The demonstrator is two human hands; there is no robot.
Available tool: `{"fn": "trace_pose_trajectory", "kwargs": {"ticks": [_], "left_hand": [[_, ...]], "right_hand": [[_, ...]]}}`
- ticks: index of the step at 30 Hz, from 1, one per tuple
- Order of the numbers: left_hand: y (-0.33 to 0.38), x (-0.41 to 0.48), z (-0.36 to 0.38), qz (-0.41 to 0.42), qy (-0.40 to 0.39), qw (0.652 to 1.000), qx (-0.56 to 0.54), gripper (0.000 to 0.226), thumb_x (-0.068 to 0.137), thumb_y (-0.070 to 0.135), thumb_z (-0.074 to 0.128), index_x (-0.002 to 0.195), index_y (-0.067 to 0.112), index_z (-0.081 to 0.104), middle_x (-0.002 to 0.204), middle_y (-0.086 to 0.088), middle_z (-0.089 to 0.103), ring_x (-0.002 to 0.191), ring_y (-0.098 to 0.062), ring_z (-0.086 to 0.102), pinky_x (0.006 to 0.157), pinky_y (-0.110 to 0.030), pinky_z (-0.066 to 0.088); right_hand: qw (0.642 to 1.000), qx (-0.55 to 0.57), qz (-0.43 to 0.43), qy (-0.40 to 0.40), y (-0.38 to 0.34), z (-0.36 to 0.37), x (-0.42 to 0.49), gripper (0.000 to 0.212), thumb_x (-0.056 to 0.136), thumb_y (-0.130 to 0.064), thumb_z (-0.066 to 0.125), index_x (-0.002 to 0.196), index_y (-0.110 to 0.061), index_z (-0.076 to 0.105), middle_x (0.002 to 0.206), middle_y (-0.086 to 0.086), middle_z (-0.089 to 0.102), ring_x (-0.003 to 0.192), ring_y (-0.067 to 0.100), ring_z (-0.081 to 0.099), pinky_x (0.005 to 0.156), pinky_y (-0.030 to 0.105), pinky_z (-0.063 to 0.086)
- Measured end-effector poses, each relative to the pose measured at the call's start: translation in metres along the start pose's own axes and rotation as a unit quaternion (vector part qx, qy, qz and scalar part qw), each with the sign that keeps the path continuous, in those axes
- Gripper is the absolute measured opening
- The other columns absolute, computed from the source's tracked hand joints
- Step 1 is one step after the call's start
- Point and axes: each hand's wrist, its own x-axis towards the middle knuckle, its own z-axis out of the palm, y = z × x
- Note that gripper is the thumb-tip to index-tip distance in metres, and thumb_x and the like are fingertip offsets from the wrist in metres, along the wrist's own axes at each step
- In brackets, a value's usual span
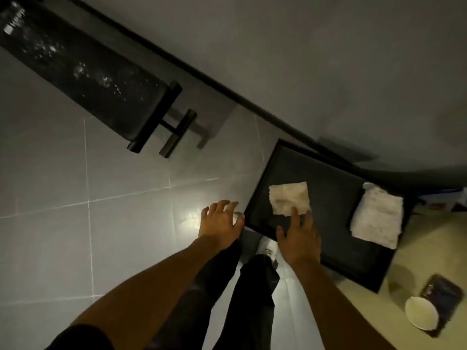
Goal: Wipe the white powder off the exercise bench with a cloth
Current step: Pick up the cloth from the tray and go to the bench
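1. White powder (106, 80) speckles the black exercise bench (121, 107), well apart from the desk (328, 236)
2. The beige cloth (289, 198) lies near the desk's left edge; my right hand (300, 246), fingers straight, touches its near edge
3. My left hand (219, 222) hovers spread open off the desk's left corner

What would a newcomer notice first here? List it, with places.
At centre, the right hand touches a cloth on a black tray with its forefinger, while the left hand hangs spread over the floor. At upper left stands the black bench, speckled with white powder. A white towel lies at the tray's right end.
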Motion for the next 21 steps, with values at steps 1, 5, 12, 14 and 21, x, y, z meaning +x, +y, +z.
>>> {"fn": "trace_pose_trajectory", "kwargs": {"ticks": [1,5,12,14,21], "left_hand": [[-0.003,0.010,0.004,-0.002,0.001,1.000,-0.003,0.054,0.102,0.057,0.033,0.151,0.034,0.038,0.157,0.002,0.039,0.145,-0.023,0.034,0.120,-0.045,0.021],[-0.013,0.050,0.021,-0.010,0.007,1.000,0.008,0.054,0.103,0.057,0.031,0.151,0.033,0.039,0.156,0.002,0.040,0.144,-0.022,0.035,0.120,-0.044,0.021],[-0.015,0.088,0.039,-0.011,-0.021,1.000,0.009,0.053,0.105,0.056,0.025,0.151,0.033,0.038,0.158,0.001,0.039,0.146,-0.023,0.033,0.121,-0.045,0.021],[-0.012,0.087,0.040,-0.012,-0.031,0.999,0.009,0.055,0.104,0.056,0.023,0.151,0.031,0.038,0.157,0.000,0.040,0.145,-0.024,0.034,0.121,-0.046,0.023],[0.005,0.055,0.018,-0.041,-0.036,0.998,-0.017,0.055,0.104,0.055,0.025,0.150,0.030,0.040,0.155,0.000,0.042,0.143,-0.023,0.037,0.120,-0.046,0.026]], "right_hand": [[1.000,-0.011,-0.010,0.009,0.000,0.007,0.017,0.075,0.097,-0.050,0.048,0.158,-0.024,0.013,0.161,0.023,0.011,0.146,0.041,0.025,0.118,0.054,0.028],[0.999,-0.002,-0.022,0.043,-0.002,0.029,0.082,0.082,0.091,-0.050,0.059,0.156,-0.035,0.012,0.162,0.026,0.000,0.149,0.048,0.009,0.120,0.061,0.017],[0.986,-0.100,-0.063,0.116,-0.008,0.051,0.114,0.063,0.081,-0.041,0.075,0.137,-0.033,0.046,0.145,0.030,0.028,0.123,0.053,0.038,0.098,0.069,0.037],[0.980,-0.110,-0.101,0.135,-0.003,0.050,0.111,0.042,0.080,-0.024,0.077,0.119,-0.026,0.061,0.127,0.025,0.043,0.105,0.046,0.048,0.088,0.063,0.045],[0.981,0.030,-0.150,0.121,-0.005,0.005,0.079,0.027,0.087,-0.013,0.071,0.110,-0.016,0.058,0.112,0.015,0.046,0.093,0.030,0.053,0.067,0.038,0.058]]}}
